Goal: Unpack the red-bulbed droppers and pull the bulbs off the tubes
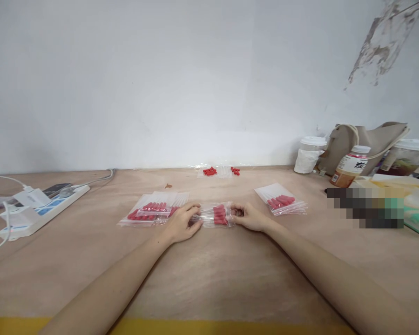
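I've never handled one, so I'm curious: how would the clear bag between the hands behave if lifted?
The clear bag would probably flop at its edges, since its film looks thin and wrinkled. The red pieces lined up inside may stiffen that part. Its shiny surface suggests it could be slippery.

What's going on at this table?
Someone's left hand and right hand are at opposite ends of a small clear bag with red pieces inside. Similar filled bags lie beside the left hand, and another bagged group lies farther off, past the right hand. More red bits sit near the wall.
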A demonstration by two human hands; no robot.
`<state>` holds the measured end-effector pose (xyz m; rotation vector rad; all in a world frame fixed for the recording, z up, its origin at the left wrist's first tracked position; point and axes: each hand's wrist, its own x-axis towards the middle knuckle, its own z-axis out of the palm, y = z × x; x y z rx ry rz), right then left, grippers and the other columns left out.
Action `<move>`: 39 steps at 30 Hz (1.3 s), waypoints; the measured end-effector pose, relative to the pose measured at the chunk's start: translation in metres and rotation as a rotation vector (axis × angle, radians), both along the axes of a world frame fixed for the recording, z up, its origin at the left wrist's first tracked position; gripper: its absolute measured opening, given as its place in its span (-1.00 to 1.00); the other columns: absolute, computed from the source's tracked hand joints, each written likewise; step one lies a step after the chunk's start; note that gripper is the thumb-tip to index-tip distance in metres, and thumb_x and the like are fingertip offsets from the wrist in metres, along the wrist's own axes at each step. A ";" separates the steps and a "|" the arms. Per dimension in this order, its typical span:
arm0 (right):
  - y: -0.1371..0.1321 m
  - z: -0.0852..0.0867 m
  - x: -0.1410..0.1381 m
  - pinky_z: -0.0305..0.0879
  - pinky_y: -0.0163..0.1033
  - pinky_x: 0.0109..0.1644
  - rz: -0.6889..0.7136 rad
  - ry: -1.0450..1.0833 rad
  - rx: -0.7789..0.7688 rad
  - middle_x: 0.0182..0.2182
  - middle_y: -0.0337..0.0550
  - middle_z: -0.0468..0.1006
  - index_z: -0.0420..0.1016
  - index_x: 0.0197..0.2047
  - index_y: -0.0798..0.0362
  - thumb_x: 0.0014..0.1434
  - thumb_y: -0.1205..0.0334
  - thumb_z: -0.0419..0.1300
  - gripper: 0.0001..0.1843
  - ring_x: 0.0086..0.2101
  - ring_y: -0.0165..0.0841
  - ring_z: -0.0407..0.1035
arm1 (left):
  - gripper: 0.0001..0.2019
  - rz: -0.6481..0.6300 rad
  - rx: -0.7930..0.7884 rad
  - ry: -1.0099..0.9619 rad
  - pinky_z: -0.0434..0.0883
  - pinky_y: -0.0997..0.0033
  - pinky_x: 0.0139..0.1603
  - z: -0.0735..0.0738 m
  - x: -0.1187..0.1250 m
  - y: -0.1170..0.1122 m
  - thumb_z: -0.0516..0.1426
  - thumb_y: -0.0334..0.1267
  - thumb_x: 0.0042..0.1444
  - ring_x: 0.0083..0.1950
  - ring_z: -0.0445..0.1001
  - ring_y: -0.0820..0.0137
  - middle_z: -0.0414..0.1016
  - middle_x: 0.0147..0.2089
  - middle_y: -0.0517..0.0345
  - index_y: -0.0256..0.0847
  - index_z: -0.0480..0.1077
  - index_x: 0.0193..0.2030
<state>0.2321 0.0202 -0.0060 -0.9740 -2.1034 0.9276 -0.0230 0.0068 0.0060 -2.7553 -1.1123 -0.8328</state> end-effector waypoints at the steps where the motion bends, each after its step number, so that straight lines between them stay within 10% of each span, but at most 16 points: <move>1: -0.001 0.000 -0.001 0.08 -0.38 -0.44 0.006 -0.024 0.020 -0.53 -0.30 0.33 0.42 -0.24 0.07 -0.02 0.04 0.17 -0.68 -0.51 -0.49 0.16 | -0.81 -0.015 -0.023 -0.023 0.29 0.34 -0.01 -0.001 0.000 0.001 0.04 -0.28 0.06 -0.03 0.34 0.34 0.33 0.00 0.02 -0.21 0.32 -0.17; 39: -0.002 -0.003 -0.021 0.21 -0.35 -0.38 -0.029 0.188 -0.081 -0.52 -0.32 0.37 0.30 -0.44 0.09 -0.20 0.35 0.22 -0.81 -0.48 -0.49 0.26 | -0.82 -0.020 -0.128 -0.093 0.33 0.43 -0.14 -0.003 0.006 0.000 0.05 -0.23 0.12 -0.16 0.43 0.41 0.47 -0.17 0.16 -0.14 0.39 -0.15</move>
